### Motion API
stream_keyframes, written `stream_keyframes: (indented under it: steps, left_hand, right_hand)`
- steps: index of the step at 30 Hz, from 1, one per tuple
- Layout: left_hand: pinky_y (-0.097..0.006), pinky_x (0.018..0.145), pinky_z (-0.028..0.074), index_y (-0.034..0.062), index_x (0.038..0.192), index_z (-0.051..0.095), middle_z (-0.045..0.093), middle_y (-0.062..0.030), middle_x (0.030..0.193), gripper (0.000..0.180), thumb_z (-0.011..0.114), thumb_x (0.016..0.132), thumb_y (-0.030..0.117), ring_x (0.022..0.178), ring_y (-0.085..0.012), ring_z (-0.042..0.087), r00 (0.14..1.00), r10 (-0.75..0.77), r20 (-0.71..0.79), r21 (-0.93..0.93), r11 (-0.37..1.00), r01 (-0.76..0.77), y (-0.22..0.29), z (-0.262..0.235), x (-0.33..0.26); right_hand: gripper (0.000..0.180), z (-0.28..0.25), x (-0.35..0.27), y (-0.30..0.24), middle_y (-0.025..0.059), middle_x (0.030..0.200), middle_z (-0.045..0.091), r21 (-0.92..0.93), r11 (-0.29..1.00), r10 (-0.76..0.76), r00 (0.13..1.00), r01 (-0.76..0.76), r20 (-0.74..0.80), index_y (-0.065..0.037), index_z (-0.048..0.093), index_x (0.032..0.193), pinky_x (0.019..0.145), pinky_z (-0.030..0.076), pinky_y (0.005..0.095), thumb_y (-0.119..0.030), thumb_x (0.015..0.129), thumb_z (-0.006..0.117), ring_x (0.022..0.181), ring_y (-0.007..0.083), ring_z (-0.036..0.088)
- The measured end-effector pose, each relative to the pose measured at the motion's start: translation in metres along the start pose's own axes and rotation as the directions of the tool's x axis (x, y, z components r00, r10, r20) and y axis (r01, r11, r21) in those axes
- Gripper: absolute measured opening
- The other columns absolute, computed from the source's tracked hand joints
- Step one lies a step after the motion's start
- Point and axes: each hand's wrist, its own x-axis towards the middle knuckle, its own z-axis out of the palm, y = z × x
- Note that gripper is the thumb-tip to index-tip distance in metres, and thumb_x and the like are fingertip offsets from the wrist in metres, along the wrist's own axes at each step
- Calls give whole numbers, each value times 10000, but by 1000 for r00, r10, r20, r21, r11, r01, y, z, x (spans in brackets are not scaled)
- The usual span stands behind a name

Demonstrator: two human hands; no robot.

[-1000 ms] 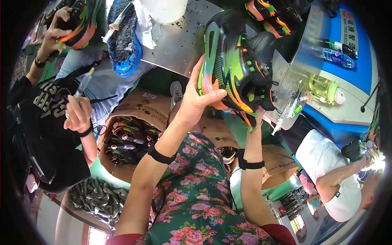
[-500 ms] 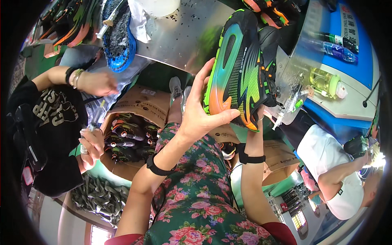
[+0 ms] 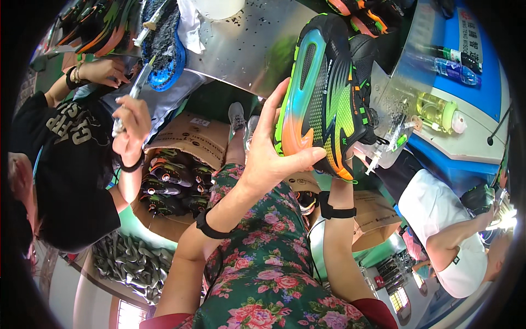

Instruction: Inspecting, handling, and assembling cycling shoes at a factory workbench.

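Observation:
A sneaker [image 3: 337, 112] in black, green and orange, its sole edge shading from turquoise to orange, is held up on its side, toe toward the far side. My left hand [image 3: 274, 151] grips its heel end at the sole, thumb across the orange part and fingers along the green edge. My right hand [image 3: 357, 155] is mostly hidden behind the shoe's heel, so its fingers do not show. Beside the shoe's opening, a syringe [image 3: 377, 160] lies by the clear plate on the right.
On the left a co-worker's hand [image 3: 131, 125] holds a syringe [image 3: 143, 77] by a blue shoe-shaped tray [image 3: 176, 68] of black bits. Boxes of shoes [image 3: 164, 222] stand below the metal table [image 3: 235, 60]. A yellow-green bottle [image 3: 435, 109] is at right.
The co-worker's syringe hand has risen toward the blue tray, and their other hand has drawn back left. My sneaker has tilted slightly; my left-hand grip is unchanged.

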Motion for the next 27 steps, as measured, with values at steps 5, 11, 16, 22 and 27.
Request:
stream_keyframes:
  steps: [5,11,16,22,27]
  left_hand:
    - [-364,1030,431,67,1524,226,491,-130,1341,1040,851,698,162,1219,-218,523,998,-65,-16,-36,997,65,6,1,-1]
    - [-344,981,473,82,1524,238,491,-136,1344,1034,853,697,167,1199,-218,536,988,-147,-54,-25,989,146,8,0,3]
    - [-352,1034,425,76,1529,260,472,-120,1395,1042,859,683,175,1244,-208,499,997,-66,-46,-15,998,66,-8,-19,23]
    - [-381,1110,349,64,1523,279,425,-118,1462,930,800,754,132,1325,-207,435,999,-36,-15,-78,996,34,-13,-40,54]
    - [-330,1099,346,42,1507,307,460,-96,1433,734,677,883,154,1302,-171,454,997,-40,-72,-192,981,26,-16,-53,62]
  right_hand:
    - [389,-3,1,1,106,1307,567,2,1000,11,1000,-11,3,-49,502,1348,1063,424,422,-207,993,489,1201,265,546]
    - [394,-10,4,5,107,1308,565,36,999,37,999,-37,6,-51,495,1355,1063,425,422,-220,1000,478,1201,264,547]
    - [398,-18,16,16,107,1308,564,131,988,87,996,-83,-25,-53,488,1362,1063,425,422,-230,1006,470,1200,264,547]
    - [403,-34,21,27,107,1309,563,324,931,218,967,-165,-133,-55,481,1369,1063,426,423,-242,1012,459,1199,264,548]
    - [434,-19,22,18,117,1325,553,458,846,451,825,-274,-341,-44,492,1362,1058,428,425,-305,1028,402,1205,263,546]
